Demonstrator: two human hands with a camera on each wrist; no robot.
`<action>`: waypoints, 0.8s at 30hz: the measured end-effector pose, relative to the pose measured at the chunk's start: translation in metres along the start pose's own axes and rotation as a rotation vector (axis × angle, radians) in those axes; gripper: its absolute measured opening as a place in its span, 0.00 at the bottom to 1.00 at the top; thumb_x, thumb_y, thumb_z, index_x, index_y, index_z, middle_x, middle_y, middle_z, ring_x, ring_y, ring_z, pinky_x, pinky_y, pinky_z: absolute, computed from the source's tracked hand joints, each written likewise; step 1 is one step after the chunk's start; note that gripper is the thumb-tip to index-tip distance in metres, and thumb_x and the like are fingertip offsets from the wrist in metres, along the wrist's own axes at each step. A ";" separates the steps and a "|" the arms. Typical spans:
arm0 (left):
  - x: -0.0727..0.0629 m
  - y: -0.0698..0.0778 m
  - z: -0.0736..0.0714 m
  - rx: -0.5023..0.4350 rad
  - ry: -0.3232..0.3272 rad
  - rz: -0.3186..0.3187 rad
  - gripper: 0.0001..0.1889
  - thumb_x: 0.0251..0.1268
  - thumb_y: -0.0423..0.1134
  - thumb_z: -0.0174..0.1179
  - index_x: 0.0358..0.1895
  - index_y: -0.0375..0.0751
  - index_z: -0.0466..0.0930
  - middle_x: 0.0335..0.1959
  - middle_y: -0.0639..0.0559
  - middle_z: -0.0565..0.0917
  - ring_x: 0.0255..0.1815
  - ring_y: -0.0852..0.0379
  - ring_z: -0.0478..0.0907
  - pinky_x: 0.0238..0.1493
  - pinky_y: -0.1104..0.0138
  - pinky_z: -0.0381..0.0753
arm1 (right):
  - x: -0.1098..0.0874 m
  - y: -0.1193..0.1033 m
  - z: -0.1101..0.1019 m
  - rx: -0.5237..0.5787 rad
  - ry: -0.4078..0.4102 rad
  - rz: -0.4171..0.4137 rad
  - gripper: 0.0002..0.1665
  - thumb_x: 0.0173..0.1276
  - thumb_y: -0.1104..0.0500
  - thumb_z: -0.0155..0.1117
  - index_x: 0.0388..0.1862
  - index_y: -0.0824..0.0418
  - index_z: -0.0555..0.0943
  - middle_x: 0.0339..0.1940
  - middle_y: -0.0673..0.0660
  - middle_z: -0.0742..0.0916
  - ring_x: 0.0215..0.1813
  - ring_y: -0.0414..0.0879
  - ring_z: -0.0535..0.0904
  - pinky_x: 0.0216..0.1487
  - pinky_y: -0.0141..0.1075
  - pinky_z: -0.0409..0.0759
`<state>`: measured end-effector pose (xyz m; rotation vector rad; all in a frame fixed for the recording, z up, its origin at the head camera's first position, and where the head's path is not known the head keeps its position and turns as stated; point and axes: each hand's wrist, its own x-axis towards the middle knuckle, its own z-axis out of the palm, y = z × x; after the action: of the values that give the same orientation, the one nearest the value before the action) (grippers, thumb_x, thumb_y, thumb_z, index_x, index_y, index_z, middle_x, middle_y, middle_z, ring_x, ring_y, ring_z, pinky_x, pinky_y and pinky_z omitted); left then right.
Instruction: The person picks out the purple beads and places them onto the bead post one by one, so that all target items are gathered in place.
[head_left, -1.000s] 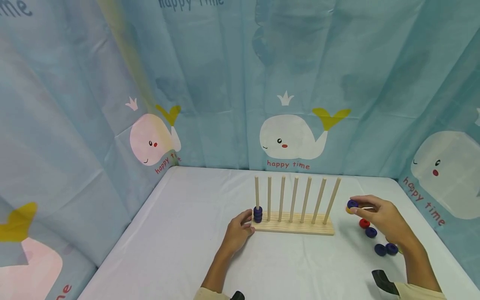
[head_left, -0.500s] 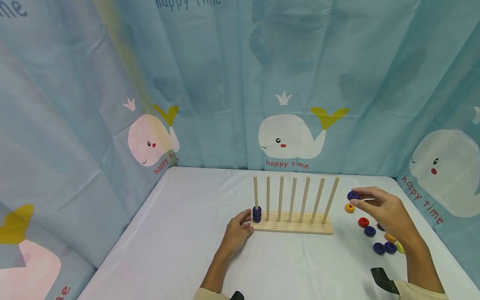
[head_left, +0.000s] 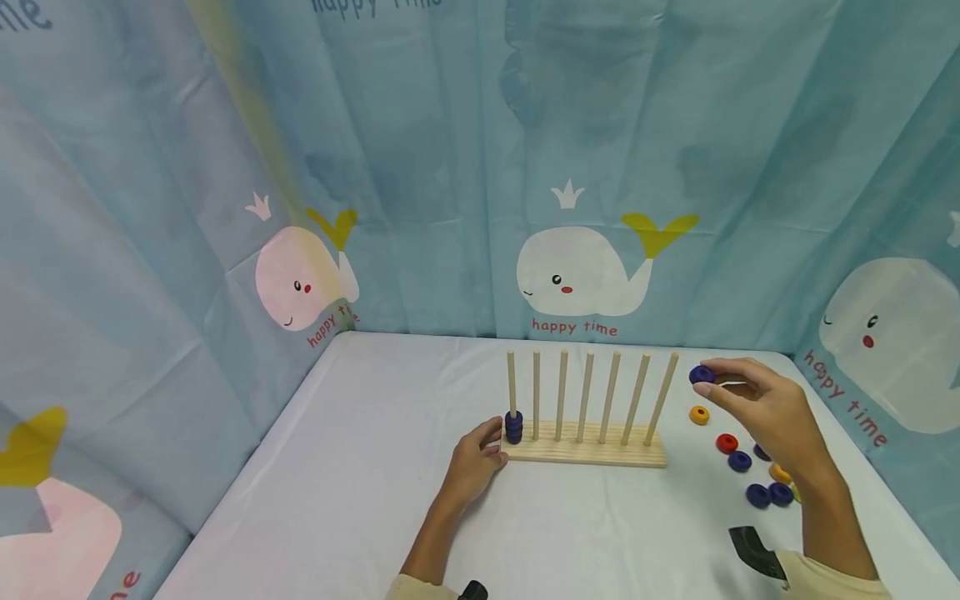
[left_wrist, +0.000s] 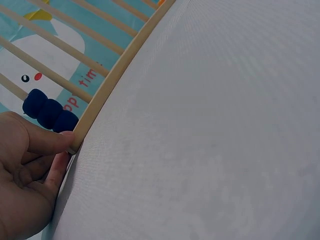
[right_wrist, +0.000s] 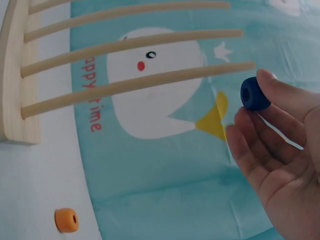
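A wooden peg stand has a row of several upright pegs on a flat base. Dark blue beads are stacked on its leftmost peg; the other pegs are bare. My left hand holds the left end of the base, its thumb on the edge beside the bead stack. Between thumb and fingertips, my right hand pinches one dark blue bead. That bead is raised off the table, just right of the top of the rightmost peg, with its hole showing.
An orange bead lies right of the stand. Nearer me are a red bead, a blue bead and several others, partly hidden behind my right wrist. A whale-print curtain rises behind the white table.
My right hand has lifted the blue bead up from beside the orange one, then moved slightly left toward the rightmost peg. My left hand stays at the base.
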<state>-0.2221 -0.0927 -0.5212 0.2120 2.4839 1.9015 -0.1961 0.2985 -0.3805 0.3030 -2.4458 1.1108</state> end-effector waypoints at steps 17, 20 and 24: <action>0.000 0.000 -0.001 0.021 0.000 -0.017 0.32 0.60 0.23 0.60 0.70 0.37 0.67 0.62 0.43 0.76 0.57 0.49 0.77 0.55 0.68 0.79 | 0.013 -0.037 0.011 0.066 0.020 -0.080 0.25 0.64 0.59 0.69 0.60 0.54 0.79 0.50 0.50 0.82 0.48 0.34 0.79 0.47 0.15 0.74; 0.000 0.001 0.000 0.024 0.000 -0.014 0.32 0.59 0.23 0.60 0.69 0.37 0.67 0.62 0.43 0.76 0.57 0.50 0.77 0.55 0.68 0.79 | 0.016 -0.046 0.016 0.084 0.002 -0.109 0.23 0.64 0.58 0.70 0.59 0.53 0.80 0.49 0.48 0.83 0.47 0.35 0.80 0.47 0.16 0.75; -0.001 0.002 0.000 0.026 -0.001 -0.013 0.32 0.60 0.23 0.60 0.69 0.38 0.68 0.62 0.43 0.76 0.57 0.49 0.77 0.55 0.68 0.79 | 0.020 -0.056 0.023 0.123 -0.025 -0.166 0.22 0.63 0.60 0.70 0.56 0.53 0.81 0.47 0.47 0.83 0.47 0.37 0.80 0.47 0.18 0.77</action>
<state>-0.2208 -0.0926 -0.5189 0.1965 2.5042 1.8651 -0.2002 0.2445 -0.3472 0.5500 -2.3291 1.1919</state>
